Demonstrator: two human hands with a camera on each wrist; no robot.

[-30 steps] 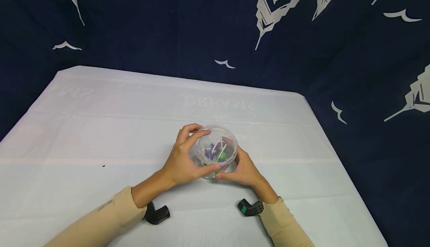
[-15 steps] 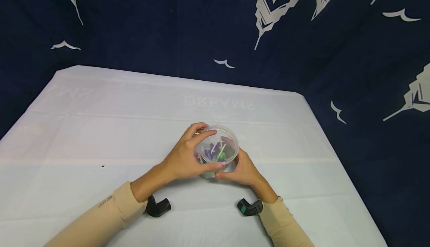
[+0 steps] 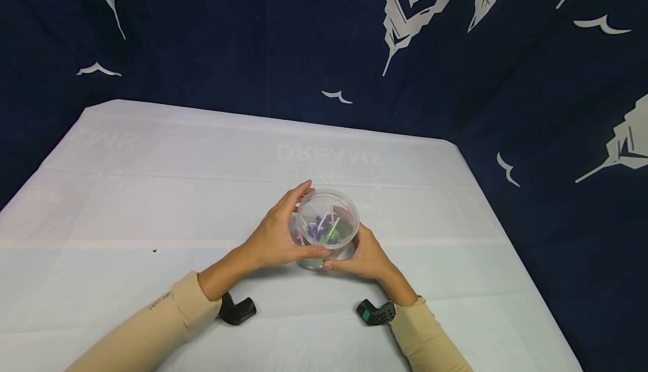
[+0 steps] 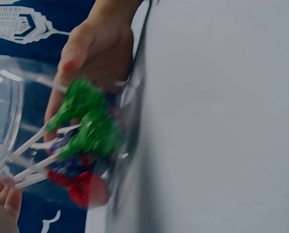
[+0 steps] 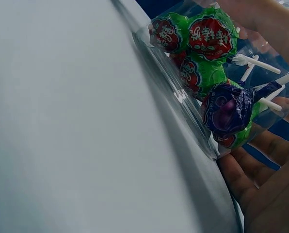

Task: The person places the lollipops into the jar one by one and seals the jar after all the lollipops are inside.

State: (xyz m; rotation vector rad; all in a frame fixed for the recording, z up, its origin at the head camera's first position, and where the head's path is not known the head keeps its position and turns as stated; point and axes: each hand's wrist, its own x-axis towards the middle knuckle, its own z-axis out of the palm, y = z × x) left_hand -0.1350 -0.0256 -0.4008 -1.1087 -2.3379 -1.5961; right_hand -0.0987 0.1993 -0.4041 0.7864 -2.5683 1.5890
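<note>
A clear plastic jar (image 3: 326,203) stands tilted slightly on the white tablecloth in the head view. Inside lie several lollipops (image 5: 227,109) in green, purple and red wrappers, their white sticks pointing toward the jar's top. My left hand (image 3: 275,237) holds the upper rim, thumb at the near side and fingers at the far left. Around the lower right side, my right hand (image 3: 372,256) grips the jar with its thumb in front. The right hand's fingers behind the jar are mostly hidden in the head view. Whether a clear lid covers the top is hard to tell.
A white cloth covers the table (image 3: 202,203). Behind it hangs a dark blue curtain (image 3: 228,40) with white prints. Black wrist devices (image 3: 237,311) sit at both sleeve cuffs. A small dark speck (image 3: 154,250) lies at the left.
My left hand's fingers have straightened and drawn back from over the jar's top to its far left edge; the thumb has slid slightly left. The right hand keeps its grip, and the jar barely moves.
</note>
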